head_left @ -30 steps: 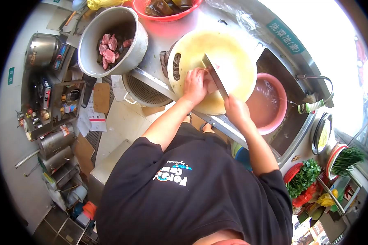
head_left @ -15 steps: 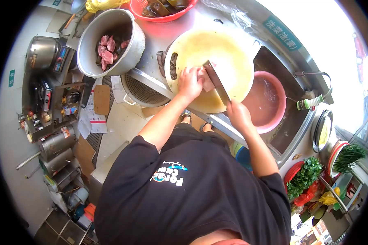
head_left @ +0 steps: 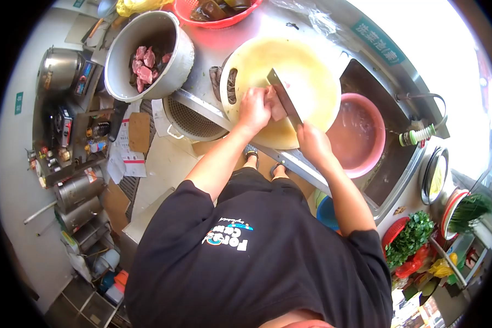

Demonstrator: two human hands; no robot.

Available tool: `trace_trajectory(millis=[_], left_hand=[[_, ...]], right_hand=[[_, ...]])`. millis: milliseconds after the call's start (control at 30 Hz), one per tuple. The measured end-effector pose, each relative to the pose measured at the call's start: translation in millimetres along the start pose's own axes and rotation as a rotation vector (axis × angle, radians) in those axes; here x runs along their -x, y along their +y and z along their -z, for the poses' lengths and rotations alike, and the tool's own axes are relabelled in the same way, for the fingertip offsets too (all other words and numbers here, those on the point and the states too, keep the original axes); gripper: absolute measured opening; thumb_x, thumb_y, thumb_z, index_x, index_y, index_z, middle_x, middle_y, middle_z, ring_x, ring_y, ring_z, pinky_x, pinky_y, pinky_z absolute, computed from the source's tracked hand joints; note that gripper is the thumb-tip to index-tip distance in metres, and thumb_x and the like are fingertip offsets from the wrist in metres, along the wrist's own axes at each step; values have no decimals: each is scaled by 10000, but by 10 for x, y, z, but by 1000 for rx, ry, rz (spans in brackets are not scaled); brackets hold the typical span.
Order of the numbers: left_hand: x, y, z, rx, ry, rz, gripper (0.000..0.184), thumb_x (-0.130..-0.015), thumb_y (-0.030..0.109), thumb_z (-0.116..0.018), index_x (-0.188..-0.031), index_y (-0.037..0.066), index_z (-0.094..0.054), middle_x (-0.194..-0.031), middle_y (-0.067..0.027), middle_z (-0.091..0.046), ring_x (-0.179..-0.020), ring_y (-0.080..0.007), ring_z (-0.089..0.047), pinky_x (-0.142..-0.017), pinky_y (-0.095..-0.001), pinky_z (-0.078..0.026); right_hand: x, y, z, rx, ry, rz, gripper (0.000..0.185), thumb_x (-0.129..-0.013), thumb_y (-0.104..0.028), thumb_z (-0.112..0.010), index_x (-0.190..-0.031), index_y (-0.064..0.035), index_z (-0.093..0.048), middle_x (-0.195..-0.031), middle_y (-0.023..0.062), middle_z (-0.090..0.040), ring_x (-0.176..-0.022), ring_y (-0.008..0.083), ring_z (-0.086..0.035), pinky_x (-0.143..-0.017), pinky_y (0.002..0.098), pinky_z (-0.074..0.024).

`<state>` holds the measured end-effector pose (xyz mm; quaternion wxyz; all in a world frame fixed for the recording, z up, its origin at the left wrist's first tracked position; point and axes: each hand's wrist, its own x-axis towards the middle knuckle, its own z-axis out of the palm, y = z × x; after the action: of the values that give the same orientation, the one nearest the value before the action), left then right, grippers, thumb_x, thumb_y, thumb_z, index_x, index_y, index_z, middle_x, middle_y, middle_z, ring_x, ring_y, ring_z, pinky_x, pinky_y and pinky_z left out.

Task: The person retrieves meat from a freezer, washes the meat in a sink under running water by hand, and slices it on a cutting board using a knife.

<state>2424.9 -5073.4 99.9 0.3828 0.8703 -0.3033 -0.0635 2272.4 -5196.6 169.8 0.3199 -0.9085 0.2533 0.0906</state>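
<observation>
On the round cutting board (head_left: 309, 65) lies a piece of raw meat (head_left: 277, 110), pale pink. My left hand (head_left: 255, 110) grips its left side, fingers curled. My right hand (head_left: 314, 141) is wrapped round the handle of a cleaver (head_left: 285, 99), whose broad blade stands against the right side of the meat. Whether the edge has gone into the meat, I cannot tell. A small pink scrap sits just beyond the blade. Behind the board's handle slot, a dark cloth (head_left: 215, 82) shows.
A deep metal pot (head_left: 183, 60) with chunks of meat (head_left: 144, 66) stands at the upper left. A red basket (head_left: 218, 23) is behind it. On the right, a pink basin (head_left: 378, 131) of cloudy water sits in the sink (head_left: 388, 180). Below the counter edge is a perforated strainer (head_left: 188, 121).
The cleaver has shifted slightly up and to the left, along with my right hand. My left hand still holds the meat in nearly the same spot.
</observation>
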Motion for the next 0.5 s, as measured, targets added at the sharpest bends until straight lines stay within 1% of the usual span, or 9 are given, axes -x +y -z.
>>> trace_trajectory(millis=[33,100,133,200,267,367,400,467,500], left_hand=[[-11,-20,-3,1,10,14,307,-733,122,-697,-1018,31,-630,-1002,-180,-600,-987,-381,-558,-894,-447,-455],[3,-22,40,-29,-62,7,310,-737,129,-697,-1022,29,-628,-1000,-179,-599,-984,-381,-553,-891,-452,-451],[6,-62,-11,-58,-68,21,308,-742,137,-694,-1022,28,-627,-988,-177,-599,-974,-381,-550,-886,-455,-449],[5,-61,-25,-48,-51,14,307,-745,141,-693,-1022,29,-626,-993,-175,-596,-975,-378,-548,-885,-454,-450],[15,-50,-26,-44,-10,16,310,-750,145,-691,-1033,37,-625,-1019,-168,-587,-988,-368,-541,-887,-452,-449],[32,-93,-64,-35,8,-31,322,-747,143,-693,-1042,35,-620,-1033,-166,-581,-999,-365,-536,-890,-449,-449],[50,-88,-59,-26,5,-22,322,-747,143,-693,-1042,35,-620,-1033,-166,-581,-999,-365,-536,-890,-449,-449],[22,-57,-8,25,-21,-30,323,-742,136,-696,-1034,25,-616,-1019,-169,-580,-988,-367,-538,-888,-446,-447],[13,-82,-19,25,-13,-19,323,-742,136,-696,-1034,25,-616,-1019,-169,-580,-988,-367,-538,-888,-446,-447]], right_hand=[[9,20,-14,9,9,14,237,-947,-199,-476,-877,19,-539,-787,291,-617,-792,465,-605,-720,539,-471],[-193,-143,-110,9,29,-5,241,-949,-202,-480,-874,17,-548,-787,289,-619,-783,468,-604,-723,532,-472],[-374,-220,-140,-5,54,34,248,-952,-207,-481,-868,15,-552,-788,290,-619,-784,470,-603,-722,532,-473],[-588,-312,-80,-4,100,93,255,-954,-212,-483,-862,14,-556,-789,292,-620,-784,472,-603,-721,533,-473],[-660,-390,-35,10,79,50,252,-927,-199,-507,-844,19,-602,-817,289,-636,-814,458,-624,-738,509,-495],[-322,-84,-67,14,40,41,252,-922,-196,-512,-826,16,-608,-800,285,-636,-781,453,-627,-718,511,-499],[-114,-14,-77,20,37,2,254,-922,-197,-512,-819,16,-604,-797,286,-635,-771,453,-626,-715,514,-498],[114,28,-91,39,25,-24,256,-922,-198,-511,-813,16,-600,-794,286,-633,-761,453,-625,-713,517,-497],[140,26,-111,9,57,-39,265,-926,-202,-505,-808,18,-596,-793,287,-632,-762,457,-622,-715,523,-493]])
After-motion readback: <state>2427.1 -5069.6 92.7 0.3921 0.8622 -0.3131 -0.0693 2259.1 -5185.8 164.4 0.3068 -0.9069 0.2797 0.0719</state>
